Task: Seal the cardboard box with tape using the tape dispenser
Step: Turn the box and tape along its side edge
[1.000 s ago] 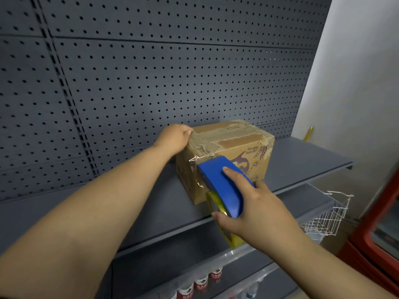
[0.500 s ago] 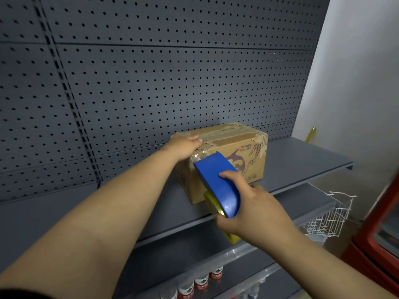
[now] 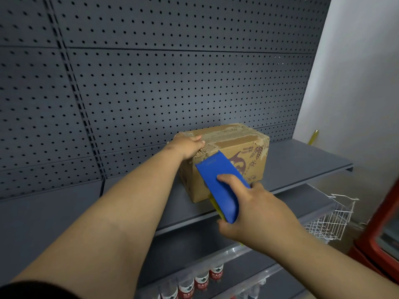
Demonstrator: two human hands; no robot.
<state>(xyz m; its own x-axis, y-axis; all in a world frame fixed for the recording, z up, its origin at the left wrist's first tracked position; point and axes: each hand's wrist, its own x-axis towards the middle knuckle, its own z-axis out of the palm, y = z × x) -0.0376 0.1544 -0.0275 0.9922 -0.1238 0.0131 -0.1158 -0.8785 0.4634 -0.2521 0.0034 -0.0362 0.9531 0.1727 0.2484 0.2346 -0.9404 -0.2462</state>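
A brown cardboard box (image 3: 241, 147) with purple print stands on a dark grey shelf (image 3: 302, 162), its top flaps down and marked with old torn tape. My left hand (image 3: 187, 145) grips the box's near left top corner. My right hand (image 3: 254, 210) holds a blue tape dispenser (image 3: 220, 186) with a yellow tape roll under it. The dispenser's front edge points at the box's near face, just below the top edge. I cannot tell whether it touches the cardboard.
A dark pegboard wall (image 3: 172, 83) backs the shelf. Below the shelf edge stand several bottles with red labels (image 3: 200, 281). A white wire basket (image 3: 332, 219) hangs at the right, beside a red cabinet (image 3: 384, 229). A white wall closes the right side.
My right hand has raised the dispenser, so its front edge now sits nearer the box's top edge. My left hand has slid from the box's left side onto the top corner.
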